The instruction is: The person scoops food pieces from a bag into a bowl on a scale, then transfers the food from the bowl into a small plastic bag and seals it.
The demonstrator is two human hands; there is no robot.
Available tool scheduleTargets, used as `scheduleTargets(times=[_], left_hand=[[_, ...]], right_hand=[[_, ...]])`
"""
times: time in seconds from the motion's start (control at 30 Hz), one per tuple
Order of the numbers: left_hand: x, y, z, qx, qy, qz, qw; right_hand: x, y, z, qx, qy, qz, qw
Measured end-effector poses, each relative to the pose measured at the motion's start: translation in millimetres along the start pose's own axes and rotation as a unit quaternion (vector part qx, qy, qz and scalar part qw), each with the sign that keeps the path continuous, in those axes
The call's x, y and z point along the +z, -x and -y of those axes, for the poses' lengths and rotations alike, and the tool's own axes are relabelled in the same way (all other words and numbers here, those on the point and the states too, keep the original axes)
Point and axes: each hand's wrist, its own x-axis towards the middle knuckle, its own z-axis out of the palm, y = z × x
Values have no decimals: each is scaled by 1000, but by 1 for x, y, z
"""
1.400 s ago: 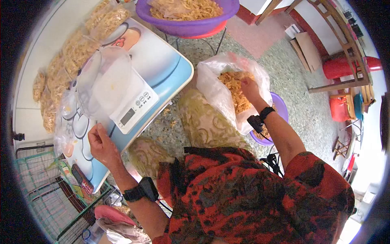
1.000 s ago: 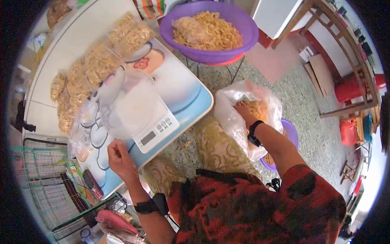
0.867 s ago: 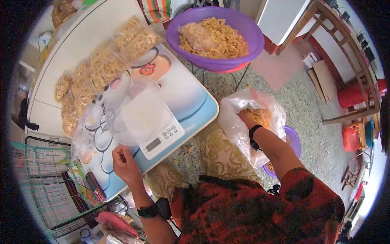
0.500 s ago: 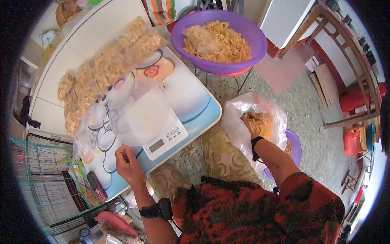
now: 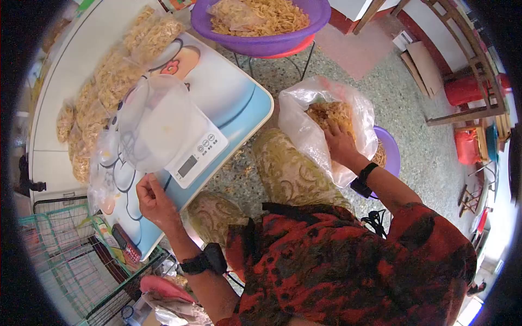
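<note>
The blue, cartoon-printed table (image 5: 228,92) spreads out on my left. Past its far end stands a purple basin (image 5: 261,44) heaped with pale strips (image 5: 272,19). By my knee, an open plastic bag (image 5: 293,108) holds yellow-brown strips (image 5: 321,112). A white scale (image 5: 204,149) sits on the table, partly under round translucent plastic (image 5: 144,141). My right grip (image 5: 341,146) rests loosely spread on the bag's strips. My left grip (image 5: 155,204) curls just beside that plastic; whether it pinches anything, I cannot tell.

The person's left forearm (image 5: 215,293) slants toward eleven o'clock, the left hand (image 5: 156,202) in a loose fist. The right hand (image 5: 341,143), back uppermost (fingers (image 5: 331,130) fanned, I notice), also points to eleven, right wrist (image 5: 358,162) nearly straight.
</note>
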Motion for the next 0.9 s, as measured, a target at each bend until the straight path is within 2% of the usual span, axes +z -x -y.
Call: scheduleTargets(times=[0.07, 0.17, 0.27, 0.3, 0.37, 0.5, 0.73, 0.8, 0.87, 0.9], left_hand=[[0, 0, 2, 11, 7, 4, 1000], [0, 0, 0, 17, -8, 4, 1000], [1, 1, -3, 16, -32, 2, 999], [0, 1, -3, 17, -41, 1, 999], [0, 1, -5, 6, -47, 2, 999], [0, 0, -2, 33, -35, -3, 999], [0, -1, 2, 14, -1, 0, 1000], [-1, -1, 2, 20, 11, 5, 1000], [-1, 0, -2, 20, 5, 3, 1000], [0, 1, -3, 19, 3, 5, 1000]], right_hand=[[-6, 3, 10, -10, 74, -4, 997], [-8, 6, 18, -78, 34, 12, 996], [-43, -5, 42, -101, -13, 122, 987], [-23, -10, 35, -80, -117, 59, 988], [10, -26, 27, -53, -247, 15, 967], [29, -56, 29, -10, -293, 70, 954], [29, -61, 26, 50, -363, 119, 923], [24, -58, 19, 65, -364, 123, 921], [16, -59, 8, 35, -271, 102, 957], [12, -55, 1, -8, -172, 66, 983]])
